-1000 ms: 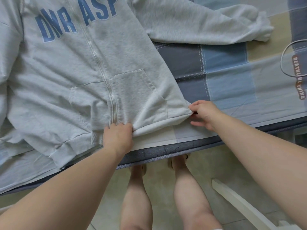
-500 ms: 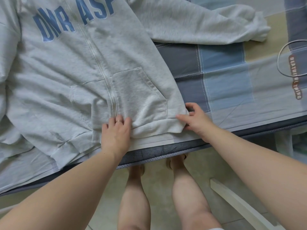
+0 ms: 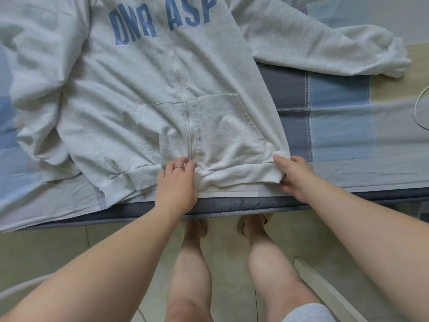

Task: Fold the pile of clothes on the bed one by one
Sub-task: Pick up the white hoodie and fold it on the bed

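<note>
Beige tile floor [image 3: 46, 252] across bottom of frame. White slat [image 3: 325, 287] runs diagonally, lower right. White cord loop [image 3: 416, 112] at right edge, lying on checked blue-beige sheet [image 3: 343, 126]. Pale tube [image 3: 23, 287] lower left.

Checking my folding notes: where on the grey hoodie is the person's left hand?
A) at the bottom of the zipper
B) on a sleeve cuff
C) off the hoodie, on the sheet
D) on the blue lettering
A: the left hand rests on the hoodie, fingers at the lower end of the zipper.
</note>
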{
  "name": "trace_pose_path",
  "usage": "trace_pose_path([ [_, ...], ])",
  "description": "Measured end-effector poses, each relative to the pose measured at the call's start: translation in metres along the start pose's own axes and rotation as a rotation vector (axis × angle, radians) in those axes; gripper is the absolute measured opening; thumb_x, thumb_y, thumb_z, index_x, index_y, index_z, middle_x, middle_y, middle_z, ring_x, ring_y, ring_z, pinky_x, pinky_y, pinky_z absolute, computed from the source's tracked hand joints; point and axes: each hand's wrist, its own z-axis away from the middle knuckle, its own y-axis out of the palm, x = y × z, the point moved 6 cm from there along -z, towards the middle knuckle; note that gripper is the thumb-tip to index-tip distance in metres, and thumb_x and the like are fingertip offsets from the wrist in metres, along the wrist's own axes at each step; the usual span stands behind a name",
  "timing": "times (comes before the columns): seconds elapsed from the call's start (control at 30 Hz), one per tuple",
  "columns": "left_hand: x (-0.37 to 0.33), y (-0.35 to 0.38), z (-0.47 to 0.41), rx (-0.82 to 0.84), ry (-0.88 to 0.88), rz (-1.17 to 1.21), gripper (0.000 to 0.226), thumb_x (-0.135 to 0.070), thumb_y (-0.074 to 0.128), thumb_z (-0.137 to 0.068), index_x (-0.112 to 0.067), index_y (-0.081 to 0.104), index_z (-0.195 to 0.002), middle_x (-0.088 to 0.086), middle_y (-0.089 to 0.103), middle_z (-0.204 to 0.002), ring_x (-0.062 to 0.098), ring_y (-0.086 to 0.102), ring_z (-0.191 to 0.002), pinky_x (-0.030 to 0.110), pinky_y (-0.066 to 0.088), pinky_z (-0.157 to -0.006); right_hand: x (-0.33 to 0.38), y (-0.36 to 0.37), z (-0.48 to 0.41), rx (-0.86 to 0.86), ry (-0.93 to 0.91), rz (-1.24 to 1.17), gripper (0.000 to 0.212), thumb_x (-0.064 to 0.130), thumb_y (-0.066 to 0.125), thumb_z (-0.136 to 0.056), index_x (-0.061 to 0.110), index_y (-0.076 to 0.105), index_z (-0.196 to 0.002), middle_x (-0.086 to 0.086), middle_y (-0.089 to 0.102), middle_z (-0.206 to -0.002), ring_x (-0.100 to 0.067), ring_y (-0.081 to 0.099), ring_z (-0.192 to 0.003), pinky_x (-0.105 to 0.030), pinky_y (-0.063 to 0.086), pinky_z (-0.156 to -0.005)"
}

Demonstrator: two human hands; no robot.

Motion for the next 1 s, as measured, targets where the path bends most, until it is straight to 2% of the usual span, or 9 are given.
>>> trace_pose_path([
  [0.07,0.024,-0.006,0.014,-0.064,-0.092,0.014,0.057,-0.020,0.066,-0.081,-0.019,0.045,-0.134,0.008,0.037,-0.151,0.036,0.039,-0.130,0.046,0.039,-0.099,-0.013,0.005,0.012,0.017,0.118,0.051,0.051,0.051,0.072,-0.085,0.025,0.055,-0.125,-0.001,0.065,-0.120,-0.024,0.067,-0.106,-0.044,0.056,-0.078],
  [0.2,0.083,-0.004,0.032,-0.057,-0.262,0.014,0.072,-0.021,0.070,-0.081,-0.021,0.036,-0.143,0.009,0.031,-0.156,0.036,0.034,-0.136,0.048,0.039,-0.102,-0.055,0.039,0.046,0.202,0.366,0.243,0.055,0.062,0.061,-0.090,0.012,0.062,-0.112,-0.008,0.070,-0.114,-0.027,0.066,-0.107,-0.051,0.050,-0.098],
  [0.27,0.114,0.006,0.035,-0.015,-0.288,-0.044,0.071,-0.028,0.072,-0.082,-0.018,0.037,-0.142,0.010,0.038,-0.149,0.037,0.038,-0.131,0.048,0.040,-0.098,-0.070,0.073,0.055,0.267,0.319,0.257,0.056,0.060,0.058,-0.092,0.011,0.062,-0.119,-0.008,0.071,-0.119,-0.025,0.067,-0.109,-0.046,0.050,-0.096],
  [0.37,0.152,0.021,0.027,-0.078,-0.171,-0.165,0.051,-0.021,0.070,-0.082,-0.014,0.051,-0.130,0.014,0.052,-0.132,0.040,0.053,-0.108,0.048,0.043,-0.082,-0.077,0.136,0.059,0.278,0.178,0.010,0.049,0.052,0.059,-0.096,0.018,0.049,-0.130,-0.010,0.067,-0.125,-0.026,0.065,-0.113,-0.044,0.051,-0.095],
  [0.47,0.177,0.025,0.015,-0.148,0.019,-0.164,0.035,-0.002,0.064,-0.077,-0.010,0.058,-0.111,0.017,0.058,-0.106,0.040,0.057,-0.086,0.043,0.038,-0.066,-0.078,0.181,0.058,0.213,0.117,-0.206,0.033,0.048,0.061,-0.096,0.023,0.056,-0.117,-0.011,0.069,-0.112,-0.024,0.069,-0.102,-0.038,0.055,-0.082],
  [0.57,0.199,0.020,0.016,-0.102,0.135,-0.104,0.025,0.004,0.059,-0.074,-0.009,0.054,-0.095,0.014,0.053,-0.090,0.037,0.052,-0.076,0.042,0.034,-0.061,-0.084,0.196,0.054,0.067,0.122,-0.333,0.019,0.040,0.061,-0.099,0.021,0.059,-0.101,-0.002,0.067,-0.100,-0.017,0.065,-0.090,-0.032,0.052,-0.074],
  [0.77,0.282,0.019,0.059,-0.022,0.065,-0.162,0.018,-0.009,0.058,-0.081,-0.012,0.054,-0.098,0.011,0.055,-0.097,0.037,0.055,-0.086,0.042,0.045,-0.069,-0.101,0.197,0.072,-0.142,0.125,-0.236,0.008,0.025,0.054,-0.102,0.018,0.059,-0.102,-0.001,0.063,-0.091,-0.015,0.060,-0.080,-0.032,0.049,-0.071],
  [0.9,0.303,0.024,0.086,-0.176,0.061,0.115,0.042,-0.033,0.073,-0.081,-0.012,0.056,-0.112,0.013,0.051,-0.122,0.038,0.054,-0.103,0.047,0.048,-0.084,-0.112,0.226,0.090,-0.039,0.105,-0.251,0.022,0.024,0.051,-0.103,0.018,0.058,-0.124,-0.001,0.068,-0.100,-0.019,0.065,-0.095,-0.035,0.051,-0.078],
  [1.0,0.312,0.027,0.091,-0.349,-0.296,0.657,0.054,-0.042,0.068,-0.091,-0.009,0.047,-0.128,0.011,0.037,-0.141,0.027,0.047,-0.110,0.034,0.038,-0.093,-0.110,0.244,0.090,-0.011,0.074,-0.299,0.028,0.026,0.061,-0.099,0.019,0.055,-0.125,-0.005,0.064,-0.112,-0.021,0.063,-0.103,-0.039,0.049,-0.093],
])
